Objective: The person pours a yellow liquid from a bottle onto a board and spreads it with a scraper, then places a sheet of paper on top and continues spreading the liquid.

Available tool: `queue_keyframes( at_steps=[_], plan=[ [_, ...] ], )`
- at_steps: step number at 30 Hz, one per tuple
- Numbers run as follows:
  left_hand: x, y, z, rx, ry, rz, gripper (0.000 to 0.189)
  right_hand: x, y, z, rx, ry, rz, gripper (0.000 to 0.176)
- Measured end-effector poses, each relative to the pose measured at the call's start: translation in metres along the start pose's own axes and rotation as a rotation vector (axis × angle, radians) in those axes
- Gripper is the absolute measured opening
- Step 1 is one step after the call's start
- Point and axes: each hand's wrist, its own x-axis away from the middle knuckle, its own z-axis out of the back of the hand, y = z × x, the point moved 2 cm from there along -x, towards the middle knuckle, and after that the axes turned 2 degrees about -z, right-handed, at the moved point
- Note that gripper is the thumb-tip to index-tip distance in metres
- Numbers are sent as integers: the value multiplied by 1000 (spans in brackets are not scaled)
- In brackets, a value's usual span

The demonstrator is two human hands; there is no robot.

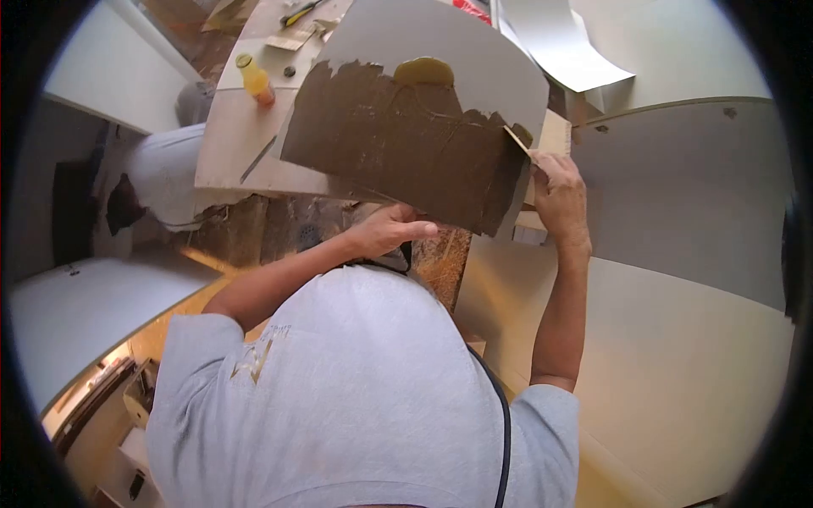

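Observation:
A grey sheet [356,34] lies across the worktable and juts past its near edge. Brown glue [381,135] coats much of its near part, and a thick olive-yellow puddle of glue [424,71] sits at the coat's far border. My right hand [559,190] pinches a thin, pale flat spreader [517,140], its tip at the glue near the sheet's right edge. At the near edge, my left hand [389,232] holds the sheet from below; its thumb sticks out to the right, and the other fingers are partly hidden.
On the worktable [229,161] stand a yellow-capped bottle [256,80] and a small dark cap [290,71]. A thin dark strip [258,159] lies near its left corner. A curved white sheet [572,46] is at the back right. Large pale panels [669,339] flank the right side.

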Motion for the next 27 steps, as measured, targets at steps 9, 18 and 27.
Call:
queue_keyframes(
  at_steps=[9,18,27],
  plan=[
    [0,-15,-14,209,231,-202,34,-3,6,-2,-66,-5,-13,23],
    [-7,5,-14,243,226,-227,39,6,2,16,-62,-4,-28,29],
    [-1,7,-7,213,246,-150,32,-52,33,13,-125,173,37,22]
  ],
)
